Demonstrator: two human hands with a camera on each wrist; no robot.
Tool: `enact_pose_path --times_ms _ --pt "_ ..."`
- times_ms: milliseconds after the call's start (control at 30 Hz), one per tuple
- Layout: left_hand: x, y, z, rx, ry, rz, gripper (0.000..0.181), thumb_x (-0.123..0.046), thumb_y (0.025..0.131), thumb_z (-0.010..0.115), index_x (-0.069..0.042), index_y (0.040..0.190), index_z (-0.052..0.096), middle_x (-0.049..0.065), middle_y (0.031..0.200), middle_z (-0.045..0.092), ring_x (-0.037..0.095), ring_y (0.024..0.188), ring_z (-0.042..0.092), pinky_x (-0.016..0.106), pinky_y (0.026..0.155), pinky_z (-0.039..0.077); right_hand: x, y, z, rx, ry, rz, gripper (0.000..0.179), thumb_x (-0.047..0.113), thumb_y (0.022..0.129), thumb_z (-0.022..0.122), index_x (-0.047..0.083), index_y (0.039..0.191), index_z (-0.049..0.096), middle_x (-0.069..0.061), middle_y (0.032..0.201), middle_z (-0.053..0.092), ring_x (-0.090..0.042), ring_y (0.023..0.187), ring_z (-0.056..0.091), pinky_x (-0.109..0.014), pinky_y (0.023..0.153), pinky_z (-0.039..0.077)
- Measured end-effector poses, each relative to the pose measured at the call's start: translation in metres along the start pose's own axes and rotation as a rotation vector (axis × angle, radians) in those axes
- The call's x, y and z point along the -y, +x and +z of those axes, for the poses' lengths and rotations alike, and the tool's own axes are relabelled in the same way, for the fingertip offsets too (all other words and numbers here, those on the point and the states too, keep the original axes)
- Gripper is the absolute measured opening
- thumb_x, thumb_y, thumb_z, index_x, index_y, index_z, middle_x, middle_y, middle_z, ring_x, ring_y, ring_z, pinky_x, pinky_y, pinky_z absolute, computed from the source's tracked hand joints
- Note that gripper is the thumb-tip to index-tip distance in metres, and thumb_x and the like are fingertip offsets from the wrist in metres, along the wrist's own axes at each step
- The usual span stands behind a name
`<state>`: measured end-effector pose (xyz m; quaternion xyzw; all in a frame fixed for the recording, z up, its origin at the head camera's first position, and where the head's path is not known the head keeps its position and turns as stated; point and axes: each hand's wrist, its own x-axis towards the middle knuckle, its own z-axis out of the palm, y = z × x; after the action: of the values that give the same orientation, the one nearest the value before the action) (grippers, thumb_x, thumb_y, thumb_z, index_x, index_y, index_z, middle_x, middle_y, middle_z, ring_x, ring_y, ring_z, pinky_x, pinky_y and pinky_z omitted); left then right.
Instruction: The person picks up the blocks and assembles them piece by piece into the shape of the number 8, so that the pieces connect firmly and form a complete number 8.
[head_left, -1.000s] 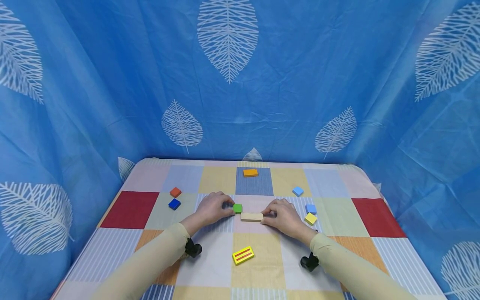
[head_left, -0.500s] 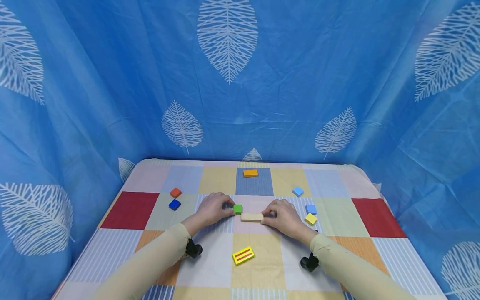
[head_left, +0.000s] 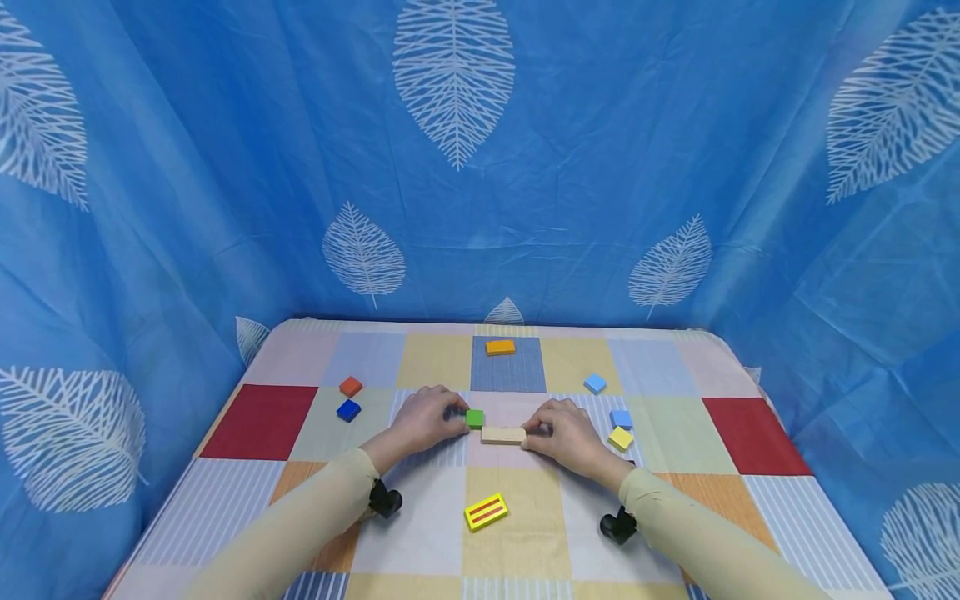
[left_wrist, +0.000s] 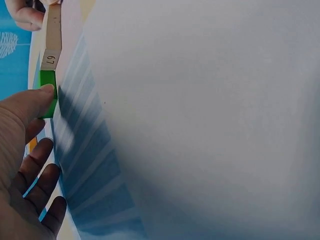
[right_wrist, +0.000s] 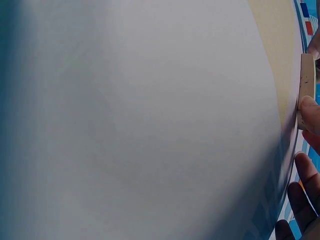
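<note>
Between thumb and index finger, my left hand (head_left: 429,418) pinches a small green block (head_left: 475,419). My right hand (head_left: 566,432) grips the right end of a plain wooden block (head_left: 503,436) the same way. The two blocks sit side by side near the middle of the table, the wooden one's left end right at the green one's lower right corner. In the left wrist view the wooden block (left_wrist: 54,35) shows a printed "67" on its end close to the green block (left_wrist: 48,80). The thumb lies on the wooden block (right_wrist: 307,75) in the right wrist view.
A yellow block with red stripes (head_left: 487,512) lies nearer me. An orange block (head_left: 500,347) is at the back. Red (head_left: 350,386) and dark blue (head_left: 348,410) blocks lie left; light blue (head_left: 596,383), blue (head_left: 621,419) and yellow (head_left: 621,439) ones lie right. Blue curtains surround the table.
</note>
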<state>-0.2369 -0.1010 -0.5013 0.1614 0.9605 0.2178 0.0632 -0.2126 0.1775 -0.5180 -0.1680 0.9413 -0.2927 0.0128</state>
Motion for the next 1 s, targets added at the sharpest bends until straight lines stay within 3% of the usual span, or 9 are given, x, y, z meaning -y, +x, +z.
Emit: enact_pose_path --times_ms 233,533,800,1000 --pt "0.003 -0.004 -0.009 0.010 -0.028 -0.010 0.050 -0.043 0.087 0.080 -0.019 0.130 0.069 -0.002 0.118 0.065 0.021 0.109 0.056 0.044 0.097 0.045 0.002 0.001 0.000 0.012 0.001 0.002 0.017 0.034 0.082 0.087 0.029 0.096 0.078 0.019 0.095 0.059 -0.012 0.093 0.047 -0.040 0.086 0.034" --pt "0.011 -0.017 -0.046 -0.090 -0.097 -0.036 0.045 -0.036 0.091 0.078 -0.016 0.130 0.070 0.003 0.126 0.065 0.027 0.119 0.056 0.052 0.100 0.046 0.002 0.000 -0.001 -0.010 0.005 -0.016 0.017 0.032 0.081 0.088 0.028 0.094 0.078 0.018 0.094 0.060 -0.012 0.091 0.047 -0.041 0.084 0.034" --pt "0.022 -0.044 -0.064 -0.200 -0.120 0.016 0.041 -0.033 0.092 0.078 -0.015 0.128 0.071 0.003 0.126 0.066 0.028 0.119 0.058 0.052 0.096 0.050 0.002 0.000 0.001 0.000 0.008 0.004 0.016 0.034 0.082 0.087 0.030 0.095 0.078 0.020 0.093 0.058 -0.012 0.090 0.046 -0.039 0.083 0.034" --pt "0.040 -0.070 -0.075 -0.232 -0.150 0.067 0.038 -0.028 0.091 0.079 -0.017 0.126 0.072 0.003 0.126 0.064 0.028 0.121 0.055 0.052 0.095 0.051 0.001 0.000 0.000 -0.007 0.003 -0.012 0.016 0.033 0.082 0.087 0.030 0.095 0.078 0.019 0.093 0.058 -0.012 0.090 0.046 -0.040 0.083 0.034"
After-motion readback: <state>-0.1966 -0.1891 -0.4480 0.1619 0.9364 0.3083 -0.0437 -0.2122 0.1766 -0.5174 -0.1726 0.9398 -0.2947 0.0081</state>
